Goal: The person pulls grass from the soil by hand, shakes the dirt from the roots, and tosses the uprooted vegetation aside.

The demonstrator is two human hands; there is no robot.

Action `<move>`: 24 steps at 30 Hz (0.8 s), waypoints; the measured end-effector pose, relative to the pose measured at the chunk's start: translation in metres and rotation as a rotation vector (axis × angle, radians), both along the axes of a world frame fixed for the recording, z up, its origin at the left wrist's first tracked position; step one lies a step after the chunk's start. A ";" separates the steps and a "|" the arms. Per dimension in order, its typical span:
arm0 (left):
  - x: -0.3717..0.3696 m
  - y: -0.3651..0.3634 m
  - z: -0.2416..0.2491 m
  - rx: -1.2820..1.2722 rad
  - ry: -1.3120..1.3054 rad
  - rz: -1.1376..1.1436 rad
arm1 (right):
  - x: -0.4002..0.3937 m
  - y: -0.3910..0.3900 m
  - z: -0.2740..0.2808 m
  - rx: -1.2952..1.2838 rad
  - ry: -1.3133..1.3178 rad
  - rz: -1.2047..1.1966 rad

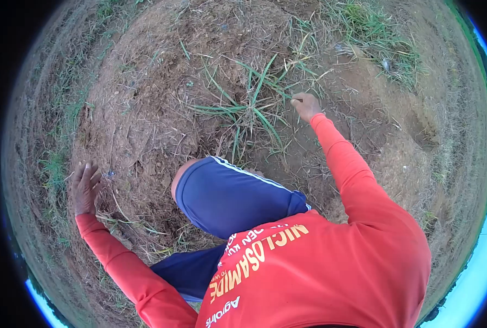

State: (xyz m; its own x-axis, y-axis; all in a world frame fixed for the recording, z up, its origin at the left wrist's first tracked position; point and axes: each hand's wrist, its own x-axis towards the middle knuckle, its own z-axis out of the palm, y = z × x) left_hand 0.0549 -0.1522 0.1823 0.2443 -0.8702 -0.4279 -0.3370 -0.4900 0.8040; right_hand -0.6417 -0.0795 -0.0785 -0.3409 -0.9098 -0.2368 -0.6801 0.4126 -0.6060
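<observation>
A clump of long green grass blades (250,109) spreads low over the brown soil in front of me, with dry stalks mixed in at its base. At the clump's right edge is my right hand (307,106), its fingers drawn together in a pinch beside the blade tips. What the fingers hold, if anything, is too small to make out. Far to the left, my left hand (85,188) is held over bare, straw-strewn ground, fingers apart and nothing in it.
My bent leg in blue shorts (229,191) lies between the arms, just below the clump. Thicker grass (366,27) grows at the upper right, with a small pale scrap (386,65) in it. Loose soil and dry straw cover the mound around me.
</observation>
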 end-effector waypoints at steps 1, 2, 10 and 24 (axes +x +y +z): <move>0.007 0.006 0.006 0.057 -0.131 -0.049 | 0.011 -0.010 -0.003 -0.050 -0.024 0.002; 0.018 0.014 0.006 0.108 -0.161 -0.061 | 0.022 -0.022 -0.004 -0.103 -0.047 0.004; 0.072 0.114 -0.023 0.263 -0.201 0.003 | 0.094 -0.100 0.014 -0.441 0.164 0.036; 0.057 0.130 -0.032 0.243 -0.080 -0.054 | 0.122 -0.164 0.063 0.059 -0.762 -0.403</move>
